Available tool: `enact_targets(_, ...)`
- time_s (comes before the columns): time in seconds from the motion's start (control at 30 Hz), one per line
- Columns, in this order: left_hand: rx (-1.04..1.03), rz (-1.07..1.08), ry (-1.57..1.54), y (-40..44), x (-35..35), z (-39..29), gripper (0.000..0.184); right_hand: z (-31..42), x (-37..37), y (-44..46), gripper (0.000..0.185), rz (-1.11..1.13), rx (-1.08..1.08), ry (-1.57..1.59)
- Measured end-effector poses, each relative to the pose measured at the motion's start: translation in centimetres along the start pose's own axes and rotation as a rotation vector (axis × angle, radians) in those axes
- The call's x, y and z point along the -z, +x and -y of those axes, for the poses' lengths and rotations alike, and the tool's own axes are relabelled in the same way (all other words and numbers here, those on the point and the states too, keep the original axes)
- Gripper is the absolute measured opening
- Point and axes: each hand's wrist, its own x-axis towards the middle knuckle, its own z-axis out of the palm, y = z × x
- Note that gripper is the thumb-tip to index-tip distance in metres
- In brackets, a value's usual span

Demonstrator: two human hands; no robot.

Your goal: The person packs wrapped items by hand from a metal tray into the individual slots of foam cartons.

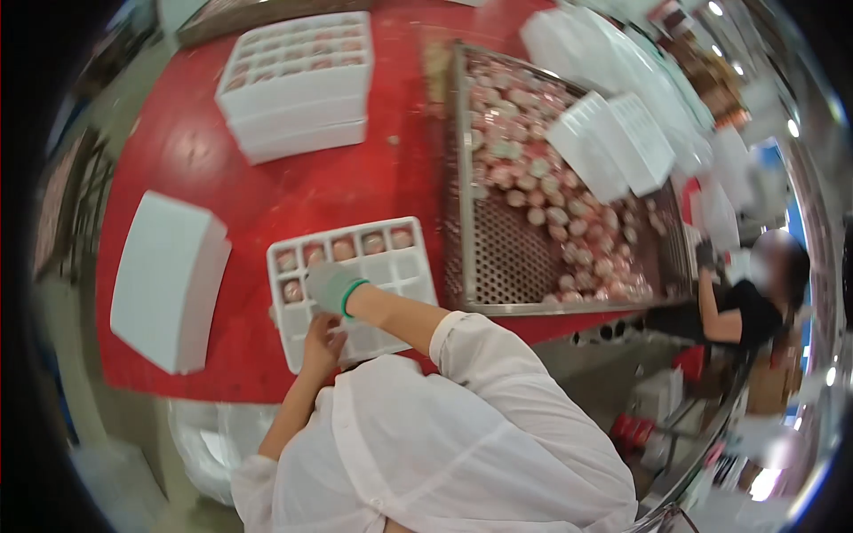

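A white compartment tray [409, 266] lies in front of me on the red table. Pink-and-white balls [343, 248] fill its far row, and one more [292, 290] sits in the left column. My right hand [332, 286], in a pale glove with a green cuff, reaches over the tray's left part; its fingers are hidden beneath it. Bare and curled, my left hand [323, 338] is just nearer to me, above the tray's near-left cells. Whatever its fingers pinch, if anything, is too small to make out.
A metal crate with a perforated floor [515, 258] holds many such balls, with white trays [613, 147] lying on them. Filled trays form a stack [298, 89] at the back; white trays [164, 280] stand left. A co-worker [751, 302] is at the right.
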Motion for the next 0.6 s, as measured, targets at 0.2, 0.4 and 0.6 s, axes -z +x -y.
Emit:
enact_targets(0.2, 0.098, 0.115, -0.074, -0.2, 0.7, -2.1, 0.036, -7.7, 9.0, -12.8, 0.011, -0.798, -0.212, 0.356)
enact_targets(0.4, 0.078, 0.187, -0.05, 0.6, 1.3, -1.9, 0.035, -23.7, 2.9, -20.2, 0.044, -0.429, -0.765, 0.187)
enact_targets(0.6, 0.04, 0.246, -0.013, 1.2, 2.3, 0.2, 0.036, -24.0, -4.0, -14.8, 0.046, -0.342, -1.02, 0.609)
